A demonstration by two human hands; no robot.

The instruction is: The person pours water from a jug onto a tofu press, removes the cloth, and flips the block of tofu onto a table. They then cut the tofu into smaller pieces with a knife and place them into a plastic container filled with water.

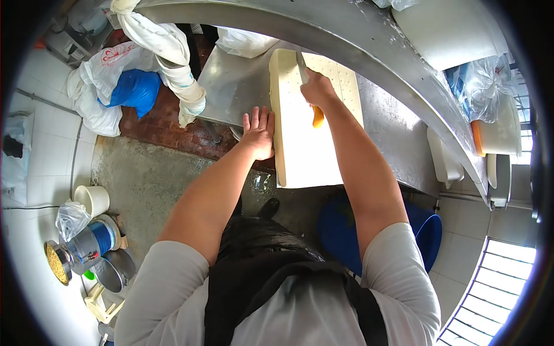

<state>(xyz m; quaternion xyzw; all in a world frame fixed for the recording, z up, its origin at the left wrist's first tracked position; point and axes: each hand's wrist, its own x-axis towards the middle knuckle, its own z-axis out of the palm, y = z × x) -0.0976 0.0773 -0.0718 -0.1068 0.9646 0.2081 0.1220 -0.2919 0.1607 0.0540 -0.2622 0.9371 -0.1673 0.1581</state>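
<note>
A large cream-coloured slab (pixel 306 151), dimpled on top and resembling a block of cheese, lies on the steel table. My right hand (pixel 318 90) is wrapped round a knife (pixel 301 63) with a yellow-orange handle, its blade pointing away from me at the slab's far part. A long line runs down the slab near its left side, in line with the blade. Against the slab's left side rests my left hand (pixel 258 136), flat with the fingers stretched out. The slab's near end reaches past the table's front edge.
The steel table (pixel 224 81) extends on both sides of the slab, with a curved steel shelf (pixel 369 49) overhead. Below right stands a blue barrel (pixel 428 236). White bags (pixel 95 78) and a blue bag (pixel 135 92) sit at left; pots (pixel 115 270) stand lower left.
</note>
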